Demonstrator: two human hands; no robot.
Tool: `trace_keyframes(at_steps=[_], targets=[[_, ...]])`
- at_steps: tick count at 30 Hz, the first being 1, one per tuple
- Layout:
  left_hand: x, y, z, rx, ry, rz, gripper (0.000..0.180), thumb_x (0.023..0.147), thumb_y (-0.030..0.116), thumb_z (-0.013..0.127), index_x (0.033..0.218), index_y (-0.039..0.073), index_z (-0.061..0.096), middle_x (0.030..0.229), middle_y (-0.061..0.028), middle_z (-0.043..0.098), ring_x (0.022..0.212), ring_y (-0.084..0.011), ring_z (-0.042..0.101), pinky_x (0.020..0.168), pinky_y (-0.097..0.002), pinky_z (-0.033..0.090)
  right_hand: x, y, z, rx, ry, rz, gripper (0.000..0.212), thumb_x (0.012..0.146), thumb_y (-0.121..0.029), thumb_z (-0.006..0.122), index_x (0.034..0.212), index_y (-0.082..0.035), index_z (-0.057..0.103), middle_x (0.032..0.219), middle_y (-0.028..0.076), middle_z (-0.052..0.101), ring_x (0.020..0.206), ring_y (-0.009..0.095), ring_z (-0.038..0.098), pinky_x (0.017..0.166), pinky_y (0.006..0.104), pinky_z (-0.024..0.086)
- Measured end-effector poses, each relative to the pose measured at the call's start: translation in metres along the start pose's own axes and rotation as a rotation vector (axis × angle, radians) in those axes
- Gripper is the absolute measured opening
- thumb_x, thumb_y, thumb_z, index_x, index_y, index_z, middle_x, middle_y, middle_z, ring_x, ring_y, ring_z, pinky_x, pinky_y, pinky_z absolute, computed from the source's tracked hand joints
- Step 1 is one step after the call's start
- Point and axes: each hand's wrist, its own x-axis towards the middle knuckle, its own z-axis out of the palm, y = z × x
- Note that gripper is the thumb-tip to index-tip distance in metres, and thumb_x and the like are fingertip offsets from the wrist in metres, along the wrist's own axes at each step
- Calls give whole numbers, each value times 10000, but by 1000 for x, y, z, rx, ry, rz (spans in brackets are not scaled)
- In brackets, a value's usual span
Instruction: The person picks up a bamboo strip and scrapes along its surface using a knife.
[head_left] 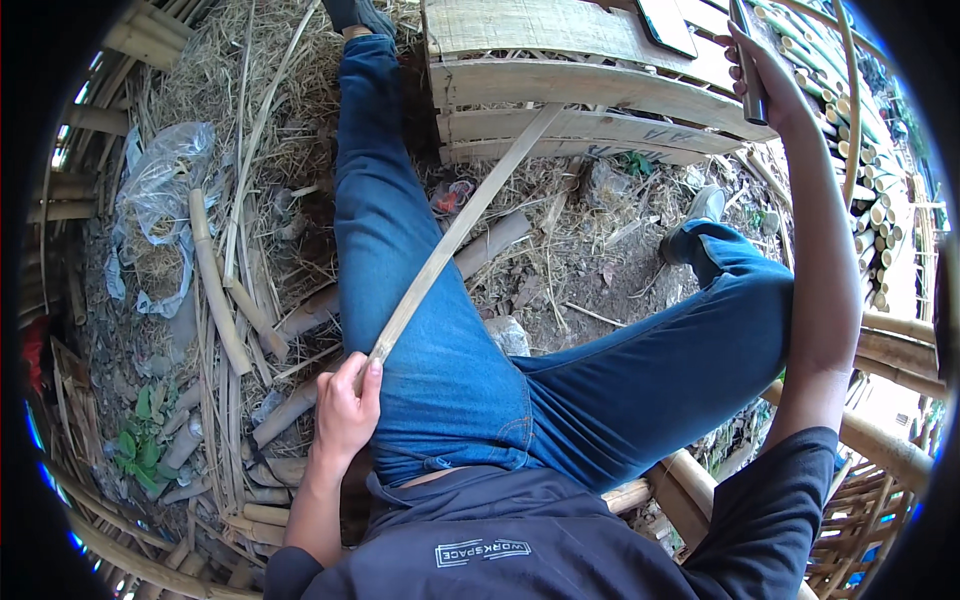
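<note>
My left hand [345,405] rests by my left thigh, its thumb and fingers closed on the near end of a bamboo strip [470,220]. The strip slants up and away over my left leg, and its far end meets the edge of a slatted wooden bench [600,80]. Raised at the far right, my right hand [770,80] is wrapped round a long, dark, narrow tool [752,95]. The tool's upper end runs to the picture's top edge, so I cannot make out its kind. It is apart from the strip.
A phone [668,25] lies on the bench. Cut bamboo poles [870,200] are stacked at the far right. To my left, a clear plastic bag [170,180], bamboo pieces [215,280] and a green plant [145,445] lie among straw. Bamboo rails [890,445] stand beside my right arm.
</note>
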Motion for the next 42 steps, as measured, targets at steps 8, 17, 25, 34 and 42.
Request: trace_keyframes(at_steps=[8, 17, 25, 34, 42], targets=[[68, 22, 2, 37, 25, 87, 310, 957, 196, 558, 723, 1, 502, 595, -222, 519, 558, -424, 550, 492, -463, 371, 0, 3, -12, 39, 33, -6, 475, 919, -451, 617, 1167, -45, 605, 797, -60, 458, 661, 11, 448, 485, 146, 393], [79, 40, 18, 7, 40, 119, 276, 959, 182, 556, 767, -16, 532, 602, -241, 527, 602, -437, 580, 506, -481, 393, 1, 16, -26, 88, 93, 17, 491, 898, -472, 640, 1149, -52, 598, 826, -47, 457, 653, 16, 449, 478, 154, 406], [86, 45, 24, 188, 129, 195, 220, 969, 191, 535, 841, 14, 552, 651, -211, 600, 627, -414, 611, 518, -488, 452, 2, 12, -28, 94, 69, 5, 462, 919, -455, 615, 1151, -56, 609, 815, -58, 478, 650, 15, 454, 485, 157, 411], [119, 74, 31, 168, 112, 231, 186, 952, 167, 548, 878, -2, 571, 727, -231, 616, 691, -428, 606, 580, -494, 445, -1, 9, -26, 82, 84, -4, 464, 916, -466, 613, 1133, -56, 611, 761, -39, 478, 645, 18, 469, 488, 162, 424], [163, 68, 55, -164, -179, 229, 164, 959, 142, 509, 954, -6, 580, 700, -134, 602, 575, -214, 565, 537, -376, 429, -60, -26, 7, 183, 64, -55, 384, 939, -369, 611, 1152, -50, 592, 764, -42, 487, 636, 8, 459, 462, 157, 377]])
